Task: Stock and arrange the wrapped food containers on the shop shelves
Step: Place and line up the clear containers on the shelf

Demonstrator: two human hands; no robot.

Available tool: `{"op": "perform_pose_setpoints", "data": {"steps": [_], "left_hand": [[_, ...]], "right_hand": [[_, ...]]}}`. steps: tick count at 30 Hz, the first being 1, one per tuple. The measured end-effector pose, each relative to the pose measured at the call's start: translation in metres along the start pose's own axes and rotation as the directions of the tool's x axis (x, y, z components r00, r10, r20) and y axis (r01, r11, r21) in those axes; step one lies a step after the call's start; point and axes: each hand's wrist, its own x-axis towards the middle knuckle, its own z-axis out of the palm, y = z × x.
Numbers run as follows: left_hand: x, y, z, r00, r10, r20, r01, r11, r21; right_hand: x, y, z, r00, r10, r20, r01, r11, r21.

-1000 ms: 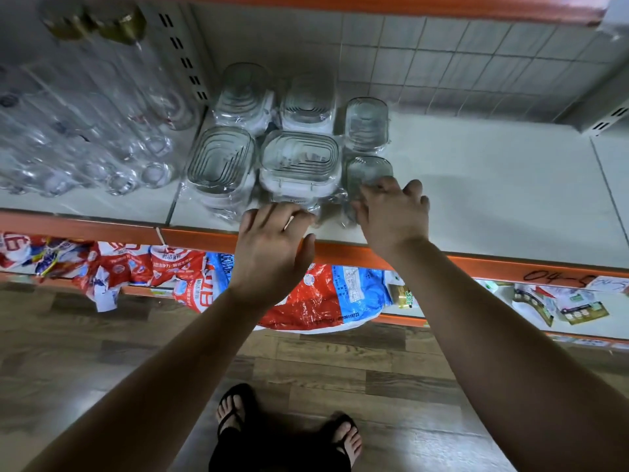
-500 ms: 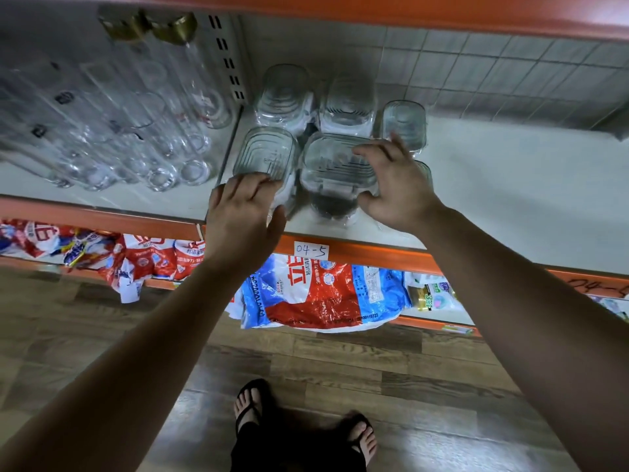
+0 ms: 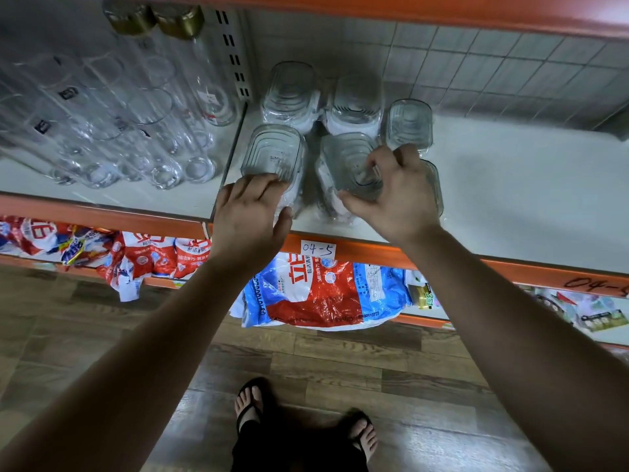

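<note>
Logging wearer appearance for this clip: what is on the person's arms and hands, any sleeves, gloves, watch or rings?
Nothing worn shows. The left forearm and right forearm are bare right to the frame's edge, with no sleeve in view. The left hand and right hand are ungloved, with no watch, bracelet or ring visible.

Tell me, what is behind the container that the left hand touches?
Another wrapped container stands behind it, before the tiled wall. Its lower part is covered by the front container.
</note>
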Motion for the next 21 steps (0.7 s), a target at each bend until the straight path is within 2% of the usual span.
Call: {"op": "perform_pose_setpoints", "data": {"steps": [3,7,9,15,21], "left_hand": [[0.0,0.0,0.001,1.0,0.005,0.004,-0.005,1.0,0.007],[-0.003,0.001,-0.003,1.0,0.018,-0.013,-0.019,1.0,-0.004],[-0.006,0.003,-0.007,0.999,0.03,-0.028,-0.03,1.0,-0.009],[-0.021,0.015,-0.045,0.993,0.05,-0.102,-0.053,0.998,-0.023],[-0.043,0.038,-0.122,0.979,0.014,-0.204,-0.019,1.0,-0.022]], "right_hand": [[-0.009,-0.015,0.011,0.998,0.022,-0.051,-0.022,1.0,0.006],[-0.013,-0.027,0.019,0.996,0.062,0.065,-0.05,0.983,-0.178],[-0.014,-0.03,0.013,0.993,0.084,0.079,-0.066,0.975,-0.214],[-0.049,-0.046,-0.027,0.998,0.008,0.058,-0.001,0.993,-0.119],[-0.091,-0.084,-0.086,0.994,-0.105,-0.015,0.104,0.995,-0.007]]}}
